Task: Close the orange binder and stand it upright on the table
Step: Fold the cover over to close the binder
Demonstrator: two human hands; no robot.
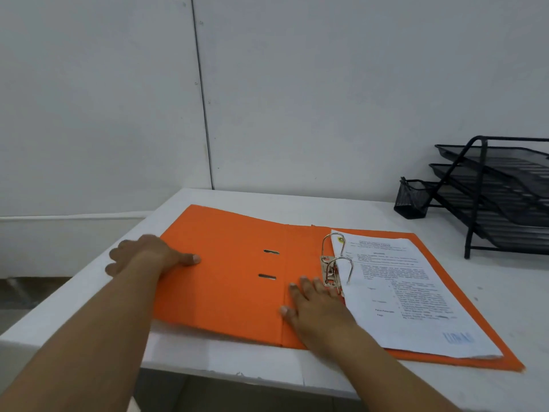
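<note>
The orange binder (237,272) lies wide open and flat on the white table (371,209). Its metal ring mechanism (332,269) stands near the spine, with a stack of printed papers (410,295) on the right cover. My left hand (148,257) grips the outer left edge of the front cover, thumb on top and fingers curled under the edge. My right hand (315,304) rests flat, fingers spread, on the spine area just left of the rings.
A black mesh paper tray rack (499,191) with a small mesh pen cup (411,200) stands at the back right. The table's left edge and front edge run close to the binder. A white wall rises behind.
</note>
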